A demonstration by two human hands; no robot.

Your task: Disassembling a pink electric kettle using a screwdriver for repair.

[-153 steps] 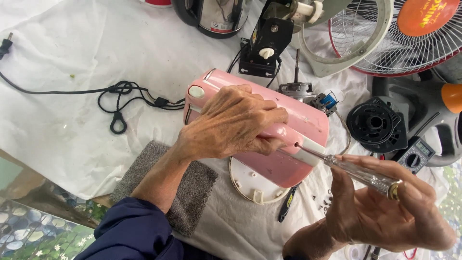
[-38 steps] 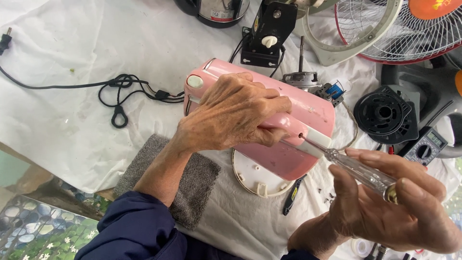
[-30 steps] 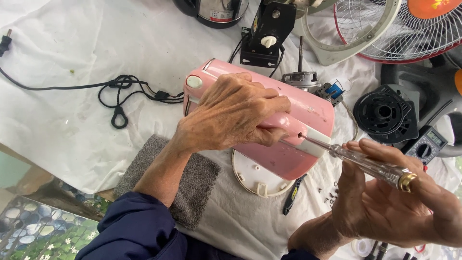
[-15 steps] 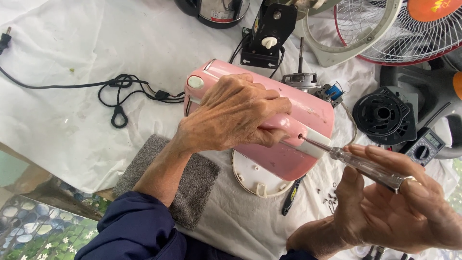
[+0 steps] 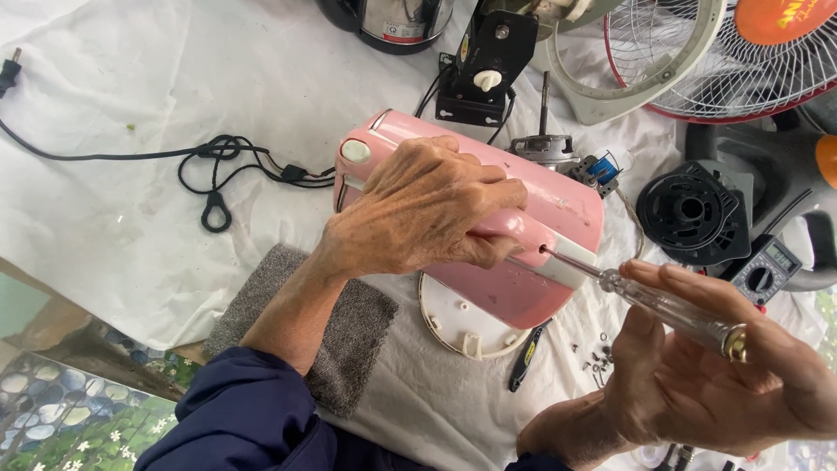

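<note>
L hand (image 5: 423, 209) on pink kettle (image 5: 558, 205), R hand (image 5: 706, 375) w/ screwdriver (image 5: 663, 303)

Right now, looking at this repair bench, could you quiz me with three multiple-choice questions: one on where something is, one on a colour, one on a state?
1. Where does the screwdriver tip sit?
A. Against the pink appliance's white strip
B. In the fan grille
C. On the grey cloth

2. What colour is the appliance body under the left hand?
A. Blue
B. Pink
C. Green

3. What is the state of the black power cord?
A. Plugged into a wall socket
B. Wrapped round the appliance
C. Lying loose on the white sheet, plug free

Answers:
1. A: the right hand holds the clear-handled screwdriver with its shaft reaching the white strip on the appliance.
2. B: the casing is pink all around the hand resting on it.
3. C: the plug lies bare at the sheet's left edge, the cord looped on the sheet.
</note>
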